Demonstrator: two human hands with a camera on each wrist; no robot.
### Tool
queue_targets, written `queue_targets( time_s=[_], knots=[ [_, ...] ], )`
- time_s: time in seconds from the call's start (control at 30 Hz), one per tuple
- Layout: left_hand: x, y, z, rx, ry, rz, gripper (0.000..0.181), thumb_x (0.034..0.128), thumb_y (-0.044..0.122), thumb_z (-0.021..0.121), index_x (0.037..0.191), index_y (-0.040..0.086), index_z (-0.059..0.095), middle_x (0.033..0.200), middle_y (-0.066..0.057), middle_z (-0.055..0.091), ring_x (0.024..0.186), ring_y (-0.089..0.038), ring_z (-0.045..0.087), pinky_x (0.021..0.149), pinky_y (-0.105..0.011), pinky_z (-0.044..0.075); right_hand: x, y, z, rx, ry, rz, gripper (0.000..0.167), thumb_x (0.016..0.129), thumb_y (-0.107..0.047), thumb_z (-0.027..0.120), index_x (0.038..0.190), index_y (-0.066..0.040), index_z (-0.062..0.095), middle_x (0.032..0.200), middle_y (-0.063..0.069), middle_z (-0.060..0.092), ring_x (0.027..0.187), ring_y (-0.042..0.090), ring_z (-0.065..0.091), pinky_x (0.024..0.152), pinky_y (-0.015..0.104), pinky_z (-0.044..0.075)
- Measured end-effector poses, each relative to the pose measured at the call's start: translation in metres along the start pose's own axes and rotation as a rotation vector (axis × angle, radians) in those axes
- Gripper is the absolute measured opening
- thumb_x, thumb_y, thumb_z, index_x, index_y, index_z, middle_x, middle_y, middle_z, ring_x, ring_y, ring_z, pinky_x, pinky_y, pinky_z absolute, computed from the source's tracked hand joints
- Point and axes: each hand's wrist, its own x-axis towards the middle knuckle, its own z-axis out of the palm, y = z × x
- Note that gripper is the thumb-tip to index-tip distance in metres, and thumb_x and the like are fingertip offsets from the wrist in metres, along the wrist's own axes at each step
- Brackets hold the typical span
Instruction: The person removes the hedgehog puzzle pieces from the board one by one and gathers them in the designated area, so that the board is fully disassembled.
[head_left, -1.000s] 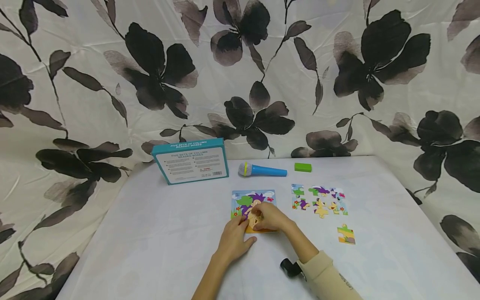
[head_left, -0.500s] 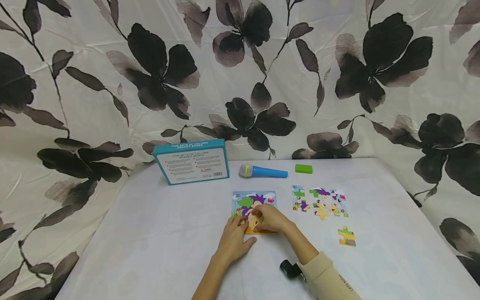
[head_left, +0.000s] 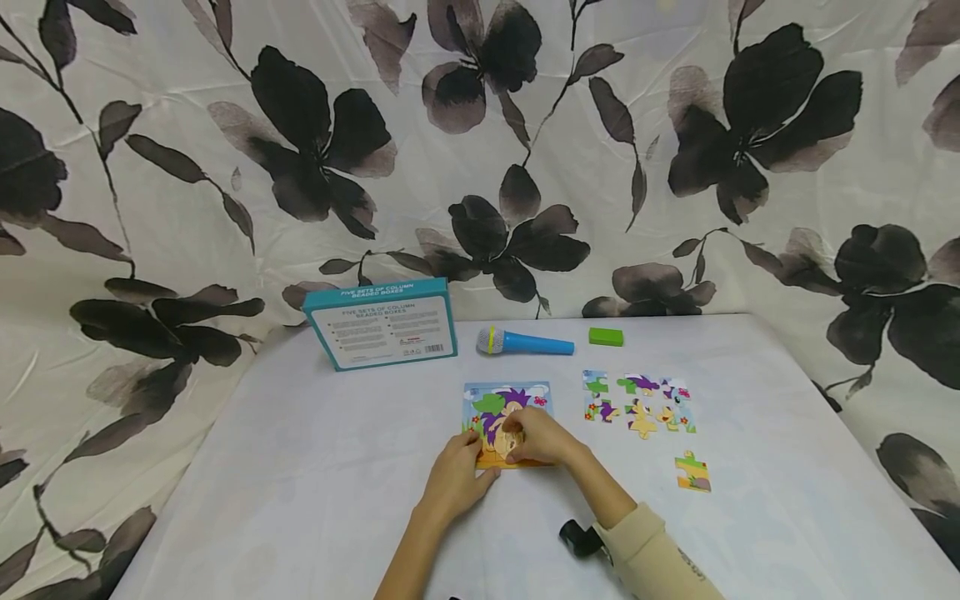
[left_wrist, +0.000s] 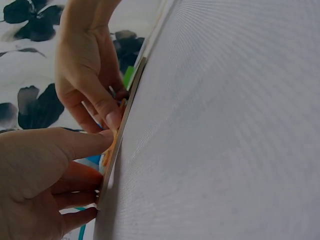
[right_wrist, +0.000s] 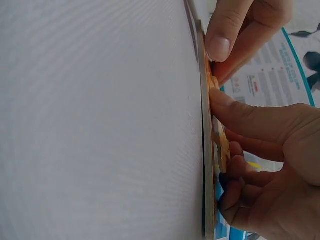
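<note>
A flat jigsaw puzzle board (head_left: pixel 472 395) with a purple-haired cartoon figure lies on the white table. My right hand (head_left: pixel 546 437) reaches in from the right and pinches a thin, pale wooden puzzle piece (right_wrist: pixel 222 147) over the board's lower half. In the right wrist view the piece stands slightly tilted off the board. My left hand (head_left: pixel 453 477) holds the board's near left corner, fingers along the left edge and thumb at the front edge. Its thumb (left_wrist: pixel 95 142) lies close to the right hand's thumb. Fingers hide part of the picture.
Several loose puzzle pieces (head_left: pixel 643 417) lie to the right, with one separate piece (head_left: pixel 693 472) nearer. Behind stand a teal box (head_left: pixel 382 327), a blue toy microphone (head_left: pixel 536 342) and a green block (head_left: pixel 605 337). A black device (head_left: pixel 580 538) sits at the right sleeve.
My left hand has slid slightly left and back from the middle of the board's lower part to its left corner. The right hand stays almost still at the piece.
</note>
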Motion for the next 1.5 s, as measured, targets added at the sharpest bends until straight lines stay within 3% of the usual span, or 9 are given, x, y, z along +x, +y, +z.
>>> queue_targets(
  time_s=[0.47, 0.7, 0.97, 1.27, 1.5],
  knots=[
    [-0.001, 0.0, -0.003, 0.002, -0.005, 0.006, 0.049, 0.0809, 0.027, 0.073, 0.112, -0.009, 0.064, 0.123, -0.02, 0.057, 0.118, -0.035, 0.05, 0.101, -0.046, 0.04, -0.001, 0.002, 0.001, 0.004, 0.027, -0.009, 0.028, 0.073, -0.007, 0.08, 0.096, 0.001, 0.066, 0.091, 0.007, 0.062, 0.088, 0.022, 0.055, 0.084, 0.041, 0.048],
    [0.0, 0.0, -0.002, 0.01, 0.009, 0.016, 0.045, 0.0785, 0.023, 0.075, 0.11, -0.008, 0.065, 0.121, -0.019, 0.058, 0.115, -0.034, 0.052, 0.099, -0.045, 0.041, -0.006, 0.004, -0.002, 0.107, 0.044, -0.04, 0.008, 0.085, -0.001, 0.064, 0.093, -0.003, 0.064, 0.084, 0.003, 0.061, 0.075, 0.015, 0.05, 0.069, 0.028, 0.048],
    [0.001, -0.001, -0.002, 0.002, 0.02, 0.015, 0.039, 0.0789, 0.016, 0.075, 0.108, -0.007, 0.066, 0.12, -0.018, 0.059, 0.115, -0.033, 0.052, 0.099, -0.044, 0.042, -0.009, 0.017, -0.012, 0.217, 0.071, -0.124, 0.01, 0.087, -0.006, 0.065, 0.095, -0.001, 0.066, 0.084, 0.003, 0.063, 0.073, 0.011, 0.054, 0.066, 0.021, 0.048],
    [0.001, -0.003, 0.001, 0.005, 0.049, 0.03, 0.034, 0.0795, 0.013, 0.073, 0.107, -0.007, 0.067, 0.119, -0.018, 0.059, 0.114, -0.033, 0.053, 0.098, -0.043, 0.042, -0.036, 0.038, -0.032, 0.25, 0.053, -0.122, 0.017, 0.086, -0.009, 0.067, 0.099, 0.002, 0.067, 0.083, 0.009, 0.066, 0.071, 0.012, 0.056, 0.062, 0.022, 0.047],
    [0.0, -0.001, 0.002, -0.002, 0.033, -0.004, 0.036, 0.0808, 0.015, 0.073, 0.109, -0.006, 0.066, 0.12, -0.017, 0.059, 0.115, -0.032, 0.053, 0.099, -0.043, 0.042, -0.066, 0.063, -0.06, 0.222, 0.091, -0.043, 0.019, 0.086, -0.009, 0.068, 0.098, 0.004, 0.066, 0.082, 0.008, 0.066, 0.072, 0.012, 0.058, 0.063, 0.022, 0.049]
  ],
)
